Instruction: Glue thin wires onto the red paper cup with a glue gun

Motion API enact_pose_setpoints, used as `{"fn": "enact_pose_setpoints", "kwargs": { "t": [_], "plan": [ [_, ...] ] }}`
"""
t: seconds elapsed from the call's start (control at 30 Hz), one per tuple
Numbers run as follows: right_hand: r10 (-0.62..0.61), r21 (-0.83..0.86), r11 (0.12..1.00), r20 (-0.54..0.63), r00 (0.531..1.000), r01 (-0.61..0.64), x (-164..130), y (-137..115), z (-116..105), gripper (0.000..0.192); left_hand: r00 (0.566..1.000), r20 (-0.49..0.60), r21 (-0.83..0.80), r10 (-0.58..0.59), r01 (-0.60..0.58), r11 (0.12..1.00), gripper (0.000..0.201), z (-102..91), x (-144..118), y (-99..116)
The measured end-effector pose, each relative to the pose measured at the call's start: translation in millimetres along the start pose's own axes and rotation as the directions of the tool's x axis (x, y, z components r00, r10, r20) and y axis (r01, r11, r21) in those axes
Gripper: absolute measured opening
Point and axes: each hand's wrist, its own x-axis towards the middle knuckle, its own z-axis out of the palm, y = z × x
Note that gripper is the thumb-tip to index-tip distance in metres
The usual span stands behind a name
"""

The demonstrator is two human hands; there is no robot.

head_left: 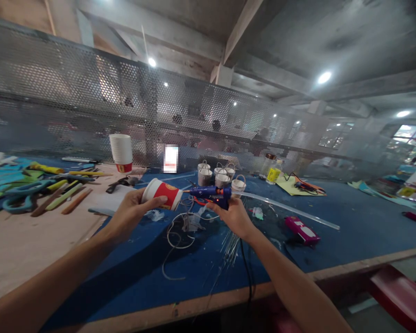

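Note:
My left hand [133,206] grips a red-and-white paper cup [162,194], tipped on its side with its base toward the right. In my right hand [237,215] is a blue hot glue gun [211,193], its nozzle pointing left at the base of the cup. Whether the tip touches the cup I cannot tell. A long clear glue stick [291,209] sticks out of the gun's back end, and a black cord [245,266] hangs below. Under the gun lie a loop of pale cord [182,245] and a bundle of thin wires [231,245].
Small handled buckets [222,178] stand behind the gun. A stack of paper cups [121,152] stands back left, near scissors [24,194] and several tools. A magenta box [301,230] lies at right, glass jars [272,171] behind it. A perforated metal screen [194,115] closes the back.

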Motion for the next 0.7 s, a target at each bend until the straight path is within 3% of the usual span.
{"fn": "enact_pose_setpoints", "kwargs": {
  "t": [0.27,0.5,0.7],
  "plan": [
    [0.016,0.011,1.0,-0.003,1.0,-0.016,2.0,2.8,1.2,0.04,1.0,0.028,-0.033,0.009,-0.008,0.999,0.019,-1.0,2.1,-2.4],
    [0.126,-0.02,0.992,0.015,0.992,-0.126,7.4,3.4,-4.0,0.044,0.999,0.022,-0.216,-0.032,0.036,0.976,0.029,3.0,0.8,6.5],
    [0.232,0.289,0.926,0.071,0.97,-0.243,10.0,12.4,-13.0,0.034,1.0,0.008,-0.226,-0.02,0.021,0.974,0.03,3.6,1.9,8.3]
  ]
}}
